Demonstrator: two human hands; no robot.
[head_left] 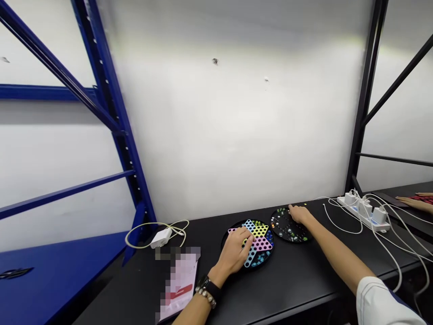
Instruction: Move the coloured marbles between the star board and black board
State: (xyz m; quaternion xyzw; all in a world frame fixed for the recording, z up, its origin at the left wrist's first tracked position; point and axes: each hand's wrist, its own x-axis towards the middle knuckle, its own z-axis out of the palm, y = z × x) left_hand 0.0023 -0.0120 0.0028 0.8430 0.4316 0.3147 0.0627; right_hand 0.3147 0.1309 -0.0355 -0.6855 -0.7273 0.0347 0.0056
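Observation:
My left hand [235,249] is over a Chinese checkers board [262,244], its fingers curled down onto the star; whatever they hold is hidden. The board has pink, yellow and light blue sections full of holes, with yellow, dark blue and teal marbles around its rim. At the far edge of a round black tray [286,225], to the right, is my right hand [299,214]. Its fingers are drawn together, and anything between them is too small to make out. Green, white, orange and clear marbles lie scattered in this tray.
A phone [181,284], partly blurred out, lies left of my left wrist. Behind it sits a white charger [161,237] with a looped cable. At right, a power strip [363,211] trails white cables; another person's hands [417,203] rest beyond. Blue rack posts [118,122] stand at left.

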